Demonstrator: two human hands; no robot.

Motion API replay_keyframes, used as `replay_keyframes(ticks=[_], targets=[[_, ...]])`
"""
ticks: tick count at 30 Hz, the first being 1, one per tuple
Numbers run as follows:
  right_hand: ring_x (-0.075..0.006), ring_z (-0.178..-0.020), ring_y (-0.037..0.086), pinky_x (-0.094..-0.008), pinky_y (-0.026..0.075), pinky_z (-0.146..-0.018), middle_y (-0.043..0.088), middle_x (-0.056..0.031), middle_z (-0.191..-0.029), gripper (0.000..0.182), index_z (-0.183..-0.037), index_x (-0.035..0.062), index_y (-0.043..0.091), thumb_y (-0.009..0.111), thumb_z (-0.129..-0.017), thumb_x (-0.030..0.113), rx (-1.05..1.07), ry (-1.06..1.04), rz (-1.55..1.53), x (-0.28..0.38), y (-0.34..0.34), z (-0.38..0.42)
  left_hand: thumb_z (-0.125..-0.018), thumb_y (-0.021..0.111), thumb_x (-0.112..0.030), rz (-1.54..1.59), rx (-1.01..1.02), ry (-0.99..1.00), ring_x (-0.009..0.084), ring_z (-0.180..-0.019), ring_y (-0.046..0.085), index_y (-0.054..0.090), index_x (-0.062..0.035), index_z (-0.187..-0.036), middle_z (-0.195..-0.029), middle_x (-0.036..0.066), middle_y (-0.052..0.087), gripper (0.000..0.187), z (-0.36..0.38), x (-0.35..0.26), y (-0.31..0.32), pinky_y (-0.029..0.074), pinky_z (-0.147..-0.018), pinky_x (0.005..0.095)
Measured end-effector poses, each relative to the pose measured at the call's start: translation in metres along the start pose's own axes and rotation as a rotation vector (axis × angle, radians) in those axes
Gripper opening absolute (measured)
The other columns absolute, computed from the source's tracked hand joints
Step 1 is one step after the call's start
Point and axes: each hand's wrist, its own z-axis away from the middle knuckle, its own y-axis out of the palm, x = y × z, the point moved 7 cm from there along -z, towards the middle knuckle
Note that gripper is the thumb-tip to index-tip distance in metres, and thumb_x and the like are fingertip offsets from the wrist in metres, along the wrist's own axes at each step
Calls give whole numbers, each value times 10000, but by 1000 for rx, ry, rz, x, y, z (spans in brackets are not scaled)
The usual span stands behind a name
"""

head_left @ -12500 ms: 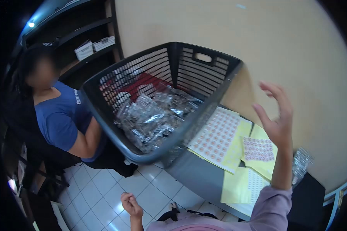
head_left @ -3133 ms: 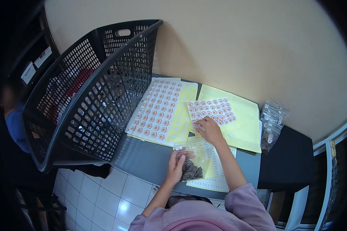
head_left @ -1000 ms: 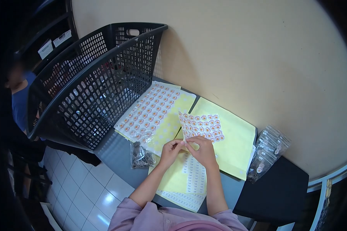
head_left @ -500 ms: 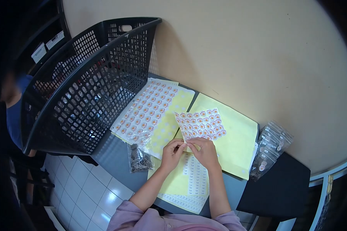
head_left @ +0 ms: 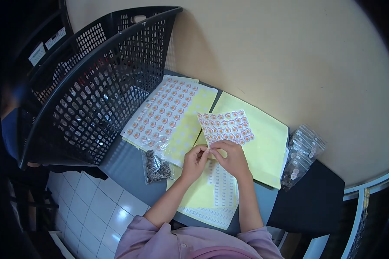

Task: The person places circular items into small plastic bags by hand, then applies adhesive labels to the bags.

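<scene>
A small sheet of round orange-and-pink stickers (head_left: 225,125) stands tilted up in front of me, its near edge at my fingertips. My left hand (head_left: 195,163) is closed in a pinch at that edge. Touching it almost tip to tip, my right hand (head_left: 232,159) pinches the same edge from the other side. Whether a single sticker sits between the fingertips is too small to tell. Below the hands lies a yellow backing sheet with small printed labels (head_left: 222,185). A larger sheet of round stickers (head_left: 160,116), partly peeled to yellow, lies to the left.
A big black plastic basket (head_left: 95,86) stands at the left on the grey table (head_left: 125,166). Near it lies a clear bag of dark coiled pieces (head_left: 156,169). Yellow sheets (head_left: 257,129) lie on the right, beside several small clear packets (head_left: 304,151). A person's blue sleeve (head_left: 9,131) shows far left.
The whole view has shifted, so the table and basket sit higher in the picture. Both hands stay pinched together at the sticker sheet's edge, with little movement of the fingers.
</scene>
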Motion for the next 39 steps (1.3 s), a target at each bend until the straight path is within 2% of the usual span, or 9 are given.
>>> replay_keyframes(ticks=[5, 9, 12, 17, 26, 29, 32, 39], targets=[[-227, -700, 592, -280, 471, -636, 607, -98, -769, 109, -819, 15, 624, 609, -717, 50, 36, 32, 29, 1, 5, 2, -850, 473, -44, -64, -6, 41, 14, -624, 450, 528, 11, -880, -723, -14, 524, 83, 0, -12, 2, 358, -539, 170], [-259, -686, 571, -308, 461, -612, 577, -104, -776, 78, -806, 5, 579, 573, -736, 37, 4, -10, 94, 5, 11, 2, -849, 465, -36, -79, -37, 77, 2, -583, 399, 494, -3, -827, -669, -37, 458, 50, 1, -20, 0, 317, -493, 169], [-274, -689, 557, -322, 454, -610, 553, -111, -786, 73, -817, -4, 545, 546, -750, 25, 6, -4, 100, 5, 15, 3, -839, 468, -39, -84, -48, 59, 25, -571, 403, 469, 1, -816, -644, -14, 446, 46, -1, -14, -2, 340, -499, 183], [-283, -697, 545, -324, 447, -612, 534, -125, -790, 81, -838, -21, 513, 521, -764, 14, 2, 27, 97, -1, 18, 2, -835, 467, -34, -55, -41, 47, 12, -565, 383, 450, -16, -778, -649, -31, 424, 63, -2, -7, -2, 318, -488, 175], [-263, -651, 503, -314, 413, -594, 516, -141, -760, 50, -817, -30, 484, 491, -785, 7, 39, 52, -47, -15, 17, 2, -821, 474, -27, -28, -16, -8, 11, -560, 376, 425, -37, -726, -636, -40, 415, 107, -3, -7, -2, 312, -494, 176], [-233, -634, 487, -298, 408, -593, 515, -122, -736, 50, -817, -25, 477, 488, -796, 19, 43, 64, -80, -17, 17, 3, -818, 476, -34, -16, -16, -20, 11, -557, 369, 420, -40, -719, -626, -44, 409, 114, -3, -5, -3, 307, -492, 177], [-265, -651, 501, -327, 403, -610, 508, -138, -704, 54, -810, -24, 470, 472, -801, 29, 73, 138, -155, -23, 18, 3, -815, 477, -38, -28, -25, -31, 8, -555, 358, 414, -45, -714, -620, -51, 398, 119, -2, -5, -3, 298, -489, 175], [-224, -612, 494, -313, 397, -581, 496, -121, -673, 66, -811, -15, 450, 451, -826, 50, 69, 201, -244, -32, 21, 4, -804, 481, -38, -30, -39, -44, 10, -547, 345, 382, -28, -706, -588, -33, 385, 140, -3, -5, -4, 299, -473, 178]])
